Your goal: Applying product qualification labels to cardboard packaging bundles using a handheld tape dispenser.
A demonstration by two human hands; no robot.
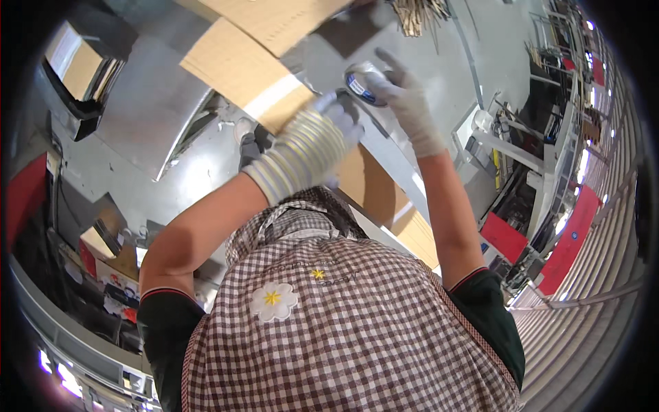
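Observation:
My right hand (405,103), in a pale glove with greyish fingers, grips a roll of tape (364,84) with a blue and white label inside its ring. To its left is my left hand (312,144), in a glove striped yellow, white and grey. Its fingers are curled by a dark shape that I cannot make out, and whatever they hold is hidden. Just beyond the left hand lies a brown cardboard flap (237,69) crossed by a white strip. More brown cardboard (377,189) shows between my forearms, beside a pale grey edge.
Another cardboard panel (274,20) lies at the far side. A metal-topped surface (154,89) stands at left, with a dark bin (86,82) holding cardboard pieces. Red panels (570,240) and a white metal frame (511,151) stand at right. A bundle of thin strips (419,15) is at the far edge.

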